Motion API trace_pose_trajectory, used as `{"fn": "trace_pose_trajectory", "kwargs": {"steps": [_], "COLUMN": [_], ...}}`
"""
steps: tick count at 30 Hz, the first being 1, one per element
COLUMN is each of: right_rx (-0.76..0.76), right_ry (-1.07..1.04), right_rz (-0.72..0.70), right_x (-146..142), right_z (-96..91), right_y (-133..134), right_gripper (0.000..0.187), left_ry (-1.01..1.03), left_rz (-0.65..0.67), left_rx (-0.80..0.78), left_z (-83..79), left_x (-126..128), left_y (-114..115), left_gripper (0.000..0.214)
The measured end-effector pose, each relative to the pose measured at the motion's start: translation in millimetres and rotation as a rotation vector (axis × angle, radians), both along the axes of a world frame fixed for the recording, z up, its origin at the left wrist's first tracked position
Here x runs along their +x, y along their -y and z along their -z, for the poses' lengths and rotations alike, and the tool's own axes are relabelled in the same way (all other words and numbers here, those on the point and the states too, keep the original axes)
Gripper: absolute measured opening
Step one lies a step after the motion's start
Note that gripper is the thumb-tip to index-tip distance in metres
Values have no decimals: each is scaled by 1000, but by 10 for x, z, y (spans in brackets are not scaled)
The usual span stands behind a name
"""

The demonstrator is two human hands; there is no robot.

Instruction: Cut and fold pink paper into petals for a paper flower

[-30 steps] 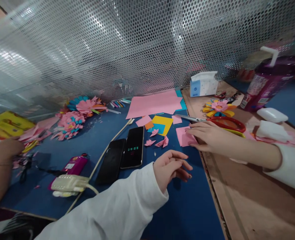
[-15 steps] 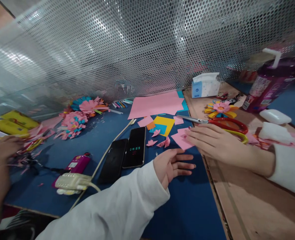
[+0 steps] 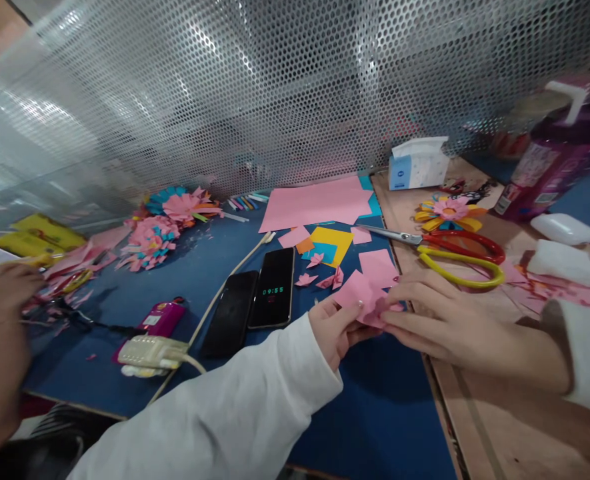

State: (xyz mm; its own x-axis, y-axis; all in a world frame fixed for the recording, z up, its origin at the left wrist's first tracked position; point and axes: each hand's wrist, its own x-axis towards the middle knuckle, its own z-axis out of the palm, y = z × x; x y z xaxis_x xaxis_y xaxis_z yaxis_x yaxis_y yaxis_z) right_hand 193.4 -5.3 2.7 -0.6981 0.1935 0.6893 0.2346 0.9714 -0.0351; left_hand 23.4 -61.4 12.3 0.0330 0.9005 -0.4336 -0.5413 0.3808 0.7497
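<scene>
A small square of pink paper [image 3: 359, 291] is pinched in my left hand [image 3: 335, 327], thumb on top and fingers beneath. My right hand [image 3: 432, 320] reaches in from the right, its fingertips closed at the paper's right edge; they partly cover it. Just behind lies another pink square [image 3: 377, 267] on the table. Several small folded pink paper pieces [image 3: 316, 260] lie to the left of it, beside a yellow sheet [image 3: 342, 244] with a blue square [image 3: 323, 252] on top. Scissors [image 3: 462, 257] with red and yellow handles rest beyond my right hand.
Two phones [image 3: 272, 288] and a cream cable with a power strip [image 3: 149, 355] lie left of my arm. Large pink sheets [image 3: 315, 202], a tissue pack [image 3: 419, 165], paper flowers [image 3: 152, 243] and a purple cup [image 3: 555, 160] stand around. Another person's hand [image 3: 7, 293] is at far left.
My right hand has lifted a pink square off the pile and brought it toward me. My left hand has closed from open fingers onto that square.
</scene>
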Motion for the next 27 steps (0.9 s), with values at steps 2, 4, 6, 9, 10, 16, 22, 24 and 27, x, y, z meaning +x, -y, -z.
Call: {"fn": "trace_pose_trajectory", "kwargs": {"steps": [2,4,6,9,10,16,22,24,27], "right_rx": [-124,-276,-437,-653,-712,-905,-983,-989,-981], "right_ry": [-66,-125,-151,-158,-165,-216,-176,-167,-144], "right_rz": [44,88,116,124,123,72,59,59,62], "right_x": [-20,-41,-60,-81,-87,-96,-84,-82,-79], "right_z": [16,26,26,14,10,9,6,6,6], "right_y": [27,38,40,34,33,38,48,52,62], "right_gripper": [8,10,13,17,18,23,24,24,26], "left_ry": [-18,-40,-64,-120,-142,-217,-361,-416,-453], "left_rz": [4,5,12,40,51,117,145,131,70], "left_rx": [27,42,56,83,91,103,198,223,258], "left_z": [10,22,31,33,31,20,8,1,-1], "left_x": [-4,-9,-14,-22,-25,-66,-69,-54,-57], "left_y": [14,24,29,29,26,12,54,57,23], "left_gripper": [25,26,27,29,31,33,46,48,45]}}
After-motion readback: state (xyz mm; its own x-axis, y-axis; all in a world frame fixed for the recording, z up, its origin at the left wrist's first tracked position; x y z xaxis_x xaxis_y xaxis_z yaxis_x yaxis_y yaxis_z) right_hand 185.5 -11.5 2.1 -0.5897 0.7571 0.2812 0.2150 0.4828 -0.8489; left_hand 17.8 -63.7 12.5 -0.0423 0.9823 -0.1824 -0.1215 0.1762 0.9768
